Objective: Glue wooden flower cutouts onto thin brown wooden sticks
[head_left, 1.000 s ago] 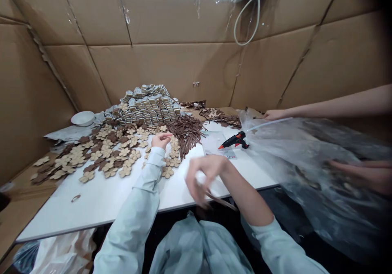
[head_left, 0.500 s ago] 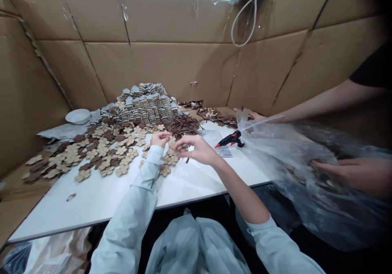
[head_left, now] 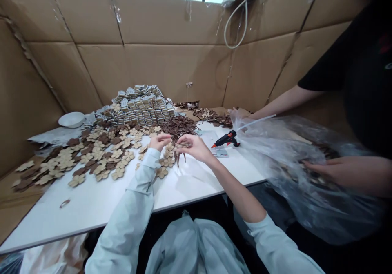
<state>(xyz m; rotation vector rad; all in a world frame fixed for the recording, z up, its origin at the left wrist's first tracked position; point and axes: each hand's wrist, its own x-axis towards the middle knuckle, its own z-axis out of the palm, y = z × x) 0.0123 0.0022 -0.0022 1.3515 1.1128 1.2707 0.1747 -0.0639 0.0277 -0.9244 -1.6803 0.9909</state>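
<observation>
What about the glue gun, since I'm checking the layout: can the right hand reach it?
Probably yes. The right hand sits close to the glue gun, with only a flat clear sheet between them. It seems to hold small brown pieces, so it may need freeing first.

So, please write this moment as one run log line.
left hand: beside tan wooden flower cutouts | right hand: pinching small tan wooden piece
</observation>
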